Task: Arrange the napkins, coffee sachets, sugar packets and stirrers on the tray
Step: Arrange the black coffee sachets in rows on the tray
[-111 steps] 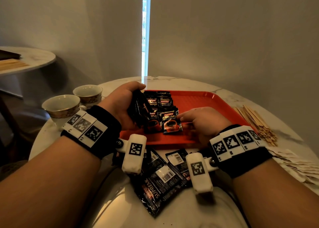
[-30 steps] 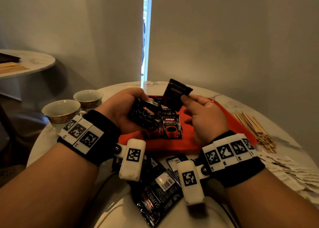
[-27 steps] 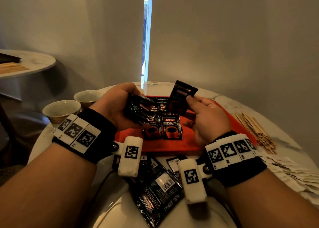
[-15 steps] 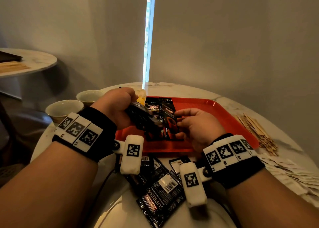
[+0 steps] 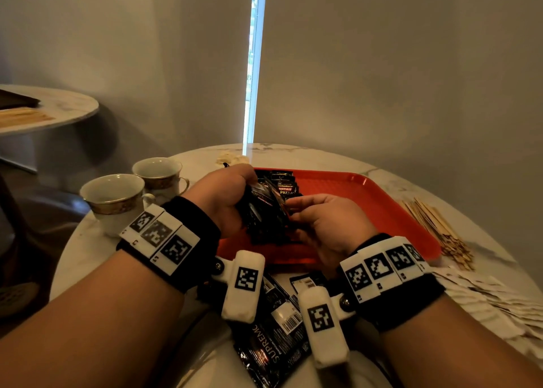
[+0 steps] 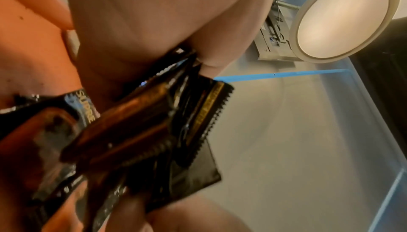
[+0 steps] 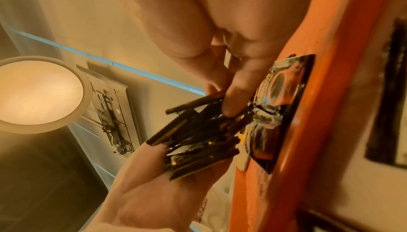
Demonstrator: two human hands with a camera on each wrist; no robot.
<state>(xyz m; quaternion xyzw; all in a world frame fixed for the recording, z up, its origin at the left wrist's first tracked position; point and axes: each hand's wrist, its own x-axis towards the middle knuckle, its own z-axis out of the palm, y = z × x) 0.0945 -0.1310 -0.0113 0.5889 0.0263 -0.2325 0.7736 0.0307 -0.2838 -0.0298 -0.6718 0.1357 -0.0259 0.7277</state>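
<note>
Holding fanned bundle of coffee sachets [image 5: 266, 211] over red tray [image 5: 382, 208], left hand [image 5: 226, 199] curled round it. Right hand [image 5: 323, 223] fingers pinch one sachet edge. Sachets seem light, thin, glossy, probably slippery; best taken at serrated edge.

Head camera looks forward and down over a round marble table [image 5: 323, 158]. Both wrist cameras sit close, angled upward toward a round ceiling lamp [image 6: 343, 18]; all three show black coffee sachets [image 5: 264, 211].
</note>
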